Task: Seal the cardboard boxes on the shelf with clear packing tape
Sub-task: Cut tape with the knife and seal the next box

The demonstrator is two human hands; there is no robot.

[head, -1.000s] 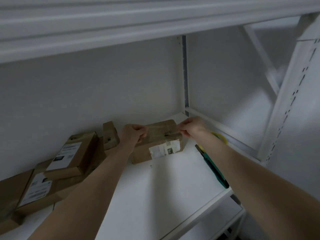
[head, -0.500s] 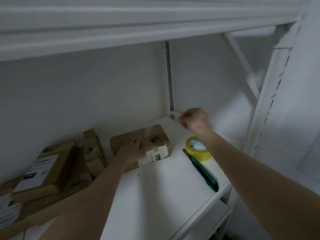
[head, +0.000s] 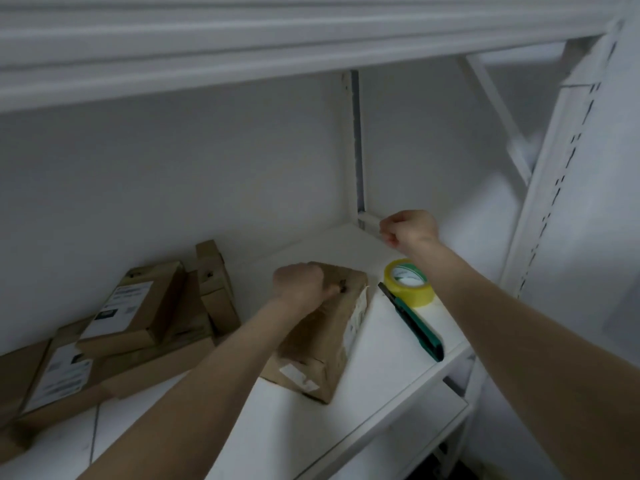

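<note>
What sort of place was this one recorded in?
Probably a storeroom or parcel-packing corner: a white metal shelf with slotted uprights, a pile of labelled cardboard parcels, and a tape roll beside a cutter.

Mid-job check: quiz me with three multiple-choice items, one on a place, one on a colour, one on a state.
1. The green utility knife lies: A) left of the cardboard box; B) right of it, beside the tape roll; C) on top of it.
2. The tape roll is: A) red; B) yellow; C) blue.
3. The left hand: A) holds the knife; B) holds the tape roll; C) rests on the cardboard box, fingers curled.
B, it lies by the roll's near side; B, its rim shows yellow; C, the fist sits on the box top.
</note>
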